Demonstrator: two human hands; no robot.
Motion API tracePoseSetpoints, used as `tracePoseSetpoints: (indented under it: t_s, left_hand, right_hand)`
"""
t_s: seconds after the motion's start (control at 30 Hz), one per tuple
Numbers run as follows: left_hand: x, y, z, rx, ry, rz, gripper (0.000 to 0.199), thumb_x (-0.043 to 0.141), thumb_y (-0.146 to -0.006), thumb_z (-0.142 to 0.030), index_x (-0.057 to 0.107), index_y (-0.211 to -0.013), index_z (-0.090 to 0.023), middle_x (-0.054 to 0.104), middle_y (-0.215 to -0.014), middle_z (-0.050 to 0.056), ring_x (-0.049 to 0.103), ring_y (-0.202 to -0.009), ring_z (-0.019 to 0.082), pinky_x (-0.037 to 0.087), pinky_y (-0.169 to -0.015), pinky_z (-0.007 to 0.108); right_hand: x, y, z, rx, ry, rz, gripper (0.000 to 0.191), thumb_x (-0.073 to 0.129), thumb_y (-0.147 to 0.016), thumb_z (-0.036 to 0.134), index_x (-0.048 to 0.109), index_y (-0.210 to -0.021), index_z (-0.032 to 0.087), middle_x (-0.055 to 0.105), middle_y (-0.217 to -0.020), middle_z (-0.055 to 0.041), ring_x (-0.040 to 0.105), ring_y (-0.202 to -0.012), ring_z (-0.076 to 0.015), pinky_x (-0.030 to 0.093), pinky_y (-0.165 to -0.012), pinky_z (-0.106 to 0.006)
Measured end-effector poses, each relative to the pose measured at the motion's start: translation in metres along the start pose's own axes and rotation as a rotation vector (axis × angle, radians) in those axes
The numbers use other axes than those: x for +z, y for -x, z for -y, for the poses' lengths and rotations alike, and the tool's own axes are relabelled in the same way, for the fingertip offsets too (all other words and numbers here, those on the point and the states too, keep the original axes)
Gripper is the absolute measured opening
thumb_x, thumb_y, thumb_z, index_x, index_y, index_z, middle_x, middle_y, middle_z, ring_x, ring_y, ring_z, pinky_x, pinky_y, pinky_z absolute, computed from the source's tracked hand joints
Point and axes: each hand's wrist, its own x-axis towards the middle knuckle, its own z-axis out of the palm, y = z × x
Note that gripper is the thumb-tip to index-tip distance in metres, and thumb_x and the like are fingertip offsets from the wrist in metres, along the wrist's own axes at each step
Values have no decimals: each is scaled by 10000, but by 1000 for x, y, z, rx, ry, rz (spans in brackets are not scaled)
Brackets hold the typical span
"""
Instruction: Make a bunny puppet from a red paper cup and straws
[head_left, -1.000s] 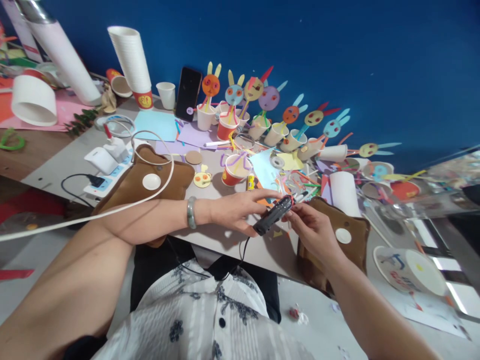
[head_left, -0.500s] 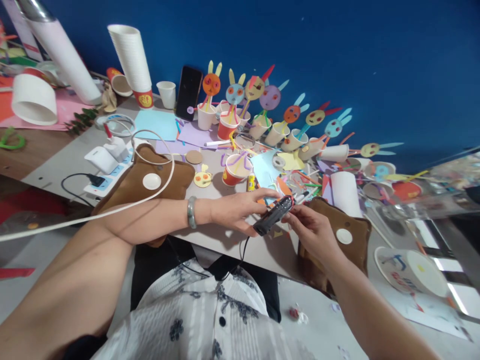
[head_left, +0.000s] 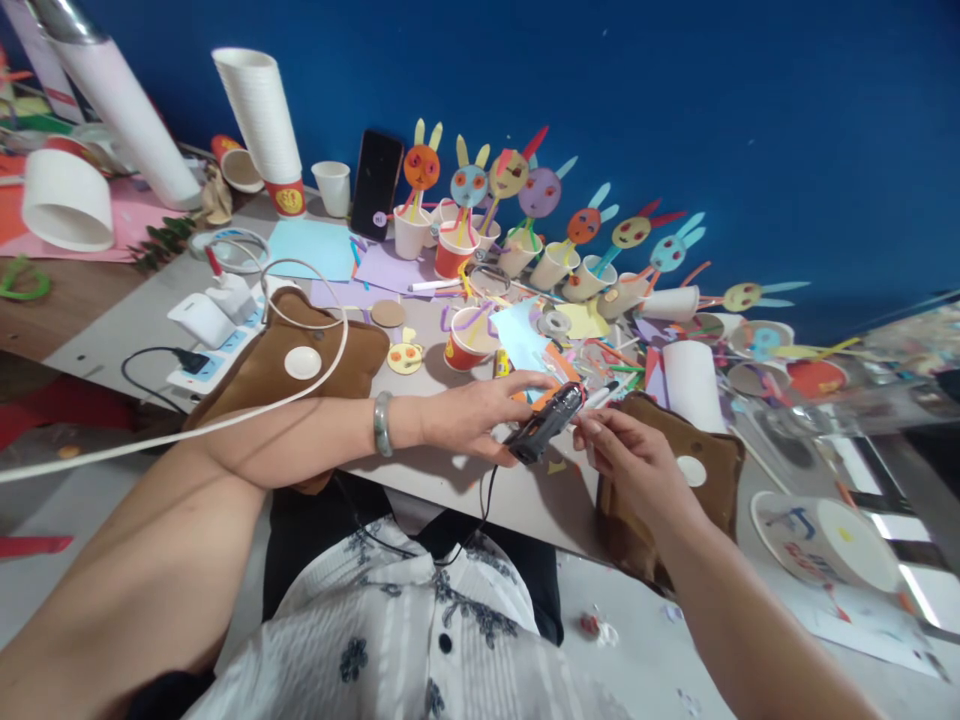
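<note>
My left hand [head_left: 480, 418] is closed round a black corded tool [head_left: 545, 422], with its tip pointing up and right and its cord running down toward my lap. To the right of the tip, the fingers of my right hand [head_left: 626, 450] are pinched together; what they hold is too small to make out. A red and white paper cup [head_left: 470, 338] with purple strips over its rim stands just beyond my left hand. A yellow rabbit face [head_left: 406, 357] lies left of the cup, below a brown disc [head_left: 388, 314].
Several cups with rabbit faces on sticks, such as the orange one [head_left: 422, 167], stand along the blue wall. A tall cup stack [head_left: 259, 115], a phone [head_left: 376, 185] and a power strip [head_left: 217, 355] are at the left. Brown cushions [head_left: 341, 350] lie on both sides.
My right hand has moved slightly right, away from the tool's tip. The tool, still in my left hand, has shifted and turned a little.
</note>
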Motion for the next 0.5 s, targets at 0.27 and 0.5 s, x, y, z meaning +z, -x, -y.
tracePoseSetpoints:
  t_s: [0.27,0.5]
  left_hand:
    - [1,0,1,31,-57,-38,550,770,-903,-405,678,-1386,-158,413,-1684,239,447,-1579,395,486,-1261,546]
    - [3,1,6,15,-55,-47,548,788,-888,-426,689,-1377,-198,393,-1700,214,414,-1602,397,411,-1308,586]
  right_hand:
    - [-5,-1,13,130,-146,-29,549,977,-617,670,771,-788,190,592,-618,19,337,-463,-31,206,-428,-204]
    - [-15,2,20,171,-174,-89,562,1006,-544,663,800,-808,212,562,-609,22,309,-476,-50,193,-392,-218]
